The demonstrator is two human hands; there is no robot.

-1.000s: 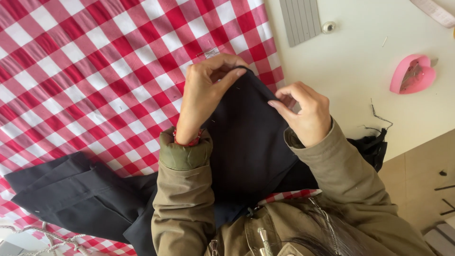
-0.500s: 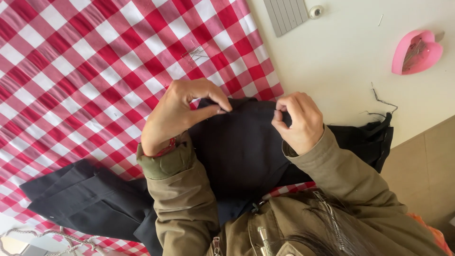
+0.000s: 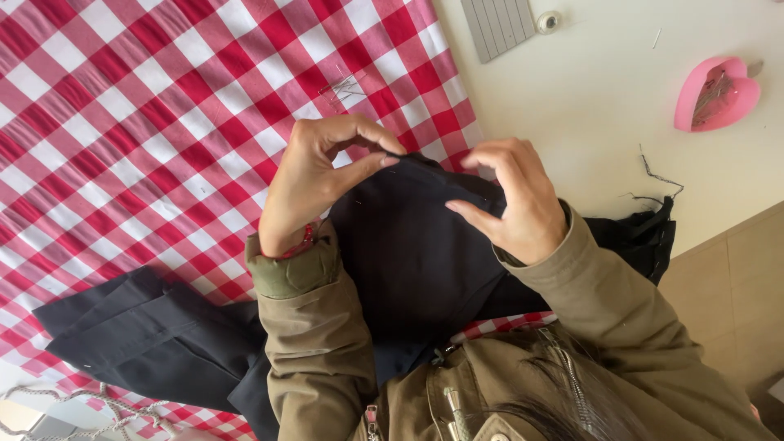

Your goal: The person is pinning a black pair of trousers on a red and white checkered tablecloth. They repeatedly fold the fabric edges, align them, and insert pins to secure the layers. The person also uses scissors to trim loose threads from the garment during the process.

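A dark navy garment lies over the near edge of the table, across a red and white checked cloth. My left hand pinches the garment's raised top edge between thumb and fingers. My right hand holds the same edge a little to the right, fingers curled over the fabric. Both arms wear olive jacket sleeves. More of the garment trails off to the lower left.
A few pins lie on the checked cloth beyond my hands. A pink heart-shaped dish sits on the white table at the right. A grey ribbed block and a small round object lie at the top. Dark threads hang off the table edge.
The view has shifted and moved closer. My hands stay on the garment's top edge; the left hand now pinches it with thumb and forefinger.
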